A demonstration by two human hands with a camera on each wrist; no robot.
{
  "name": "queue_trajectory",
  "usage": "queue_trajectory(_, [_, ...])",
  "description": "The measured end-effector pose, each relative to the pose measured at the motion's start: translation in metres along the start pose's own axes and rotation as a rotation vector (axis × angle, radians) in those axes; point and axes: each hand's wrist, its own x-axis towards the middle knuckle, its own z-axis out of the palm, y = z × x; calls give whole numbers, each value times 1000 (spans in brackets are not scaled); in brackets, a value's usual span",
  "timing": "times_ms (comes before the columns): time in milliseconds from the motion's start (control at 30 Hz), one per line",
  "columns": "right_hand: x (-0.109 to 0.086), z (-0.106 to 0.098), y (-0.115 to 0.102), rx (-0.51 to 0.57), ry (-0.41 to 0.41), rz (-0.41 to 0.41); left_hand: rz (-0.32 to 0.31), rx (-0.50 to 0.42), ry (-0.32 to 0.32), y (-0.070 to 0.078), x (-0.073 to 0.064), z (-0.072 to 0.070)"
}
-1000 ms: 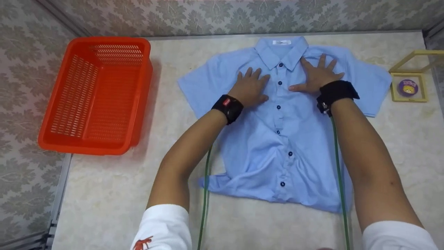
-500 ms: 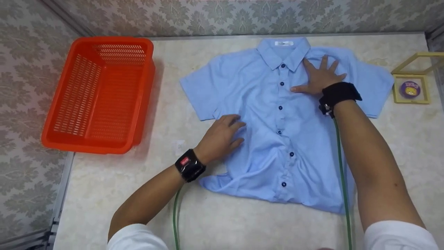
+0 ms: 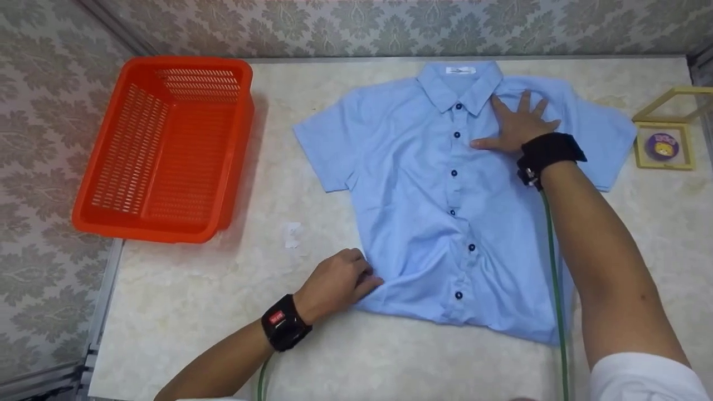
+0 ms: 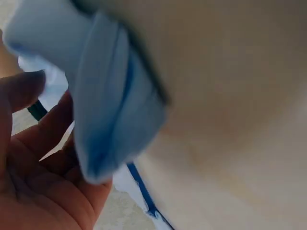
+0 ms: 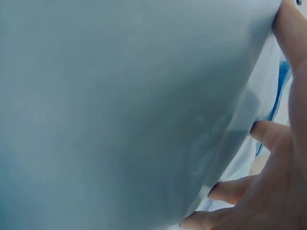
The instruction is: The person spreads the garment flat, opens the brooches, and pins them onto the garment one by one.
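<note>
- A patterned wall [image 3: 367, 25] stands beyond both hands; a pale worktop [image 3: 418, 365] spreads beneath them.
- The light blue shirt [image 3: 423, 206] lies front up on the worktop, under the right hand [image 3: 521, 129] and to the right of the left hand [image 3: 337, 284], its lower part wrinkled.
- The right hand rests flat on the shirt's chest, fingers spread, near the collar [image 3: 437, 92].
- The left hand is at the shirt's lower corner, fingers bent beside the cloth; I cannot tell whether they pinch it.
- Beyond the left hand, and apart from it, lies a small white scrap [image 3: 292, 235].
- Farther beyond and to the left of that hand sits a red basket [image 3: 237, 161].
- To the right of the right hand, past the shirt's sleeve, is a yellow frame [image 3: 665, 165] with a round purple badge [image 3: 663, 147].
- Behind each hand is a black wristband [image 3: 287, 323].
</note>
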Motion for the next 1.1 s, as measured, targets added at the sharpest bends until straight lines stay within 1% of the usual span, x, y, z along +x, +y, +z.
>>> queue_trajectory(100, [0,1,0,14,20,3,7,58,-25,9,-8,1])
queue_trajectory(200, [0,3,-3,76,54,-14,-7,86,-64,13,-14,0])
queue_trajectory(267, [-1,3,-9,123,83,-56,-27,91,-86,15,-17,0])
queue_trajectory(333, [-1,4,-18,149,131,-120,-55,82,-104,14,-19,0])
queue_trajectory(400, [0,6,-29,139,175,-194,-85,66,-119,14,-20,0])
queue_trajectory(467, [0,9,-40,110,204,-252,-106,42,-132,13,-21,0])
queue_trajectory(533, [1,13,-49,74,203,-291,-112,20,-138,13,-20,0])
queue_trajectory(600, [2,16,-56,54,170,-302,-106,-6,-141,14,-20,-1])
queue_trajectory(700, [3,21,-61,33,134,-281,-92,-59,-147,14,-19,-1])
queue_trajectory(800, [4,24,-65,16,136,-256,-88,-134,-162,14,-19,-2])
queue_trajectory(867, [6,24,-68,4,140,-246,-85,-204,-184,12,-19,-3])
queue_trajectory(967, [9,23,-69,-7,132,-235,-98,-338,-244,9,-21,-5])
queue_trajectory(1067, [12,22,-67,-14,125,-229,-132,-484,-323,5,-24,-6])
queue_trajectory(1100, [13,21,-66,-14,127,-226,-140,-519,-344,5,-25,-6])
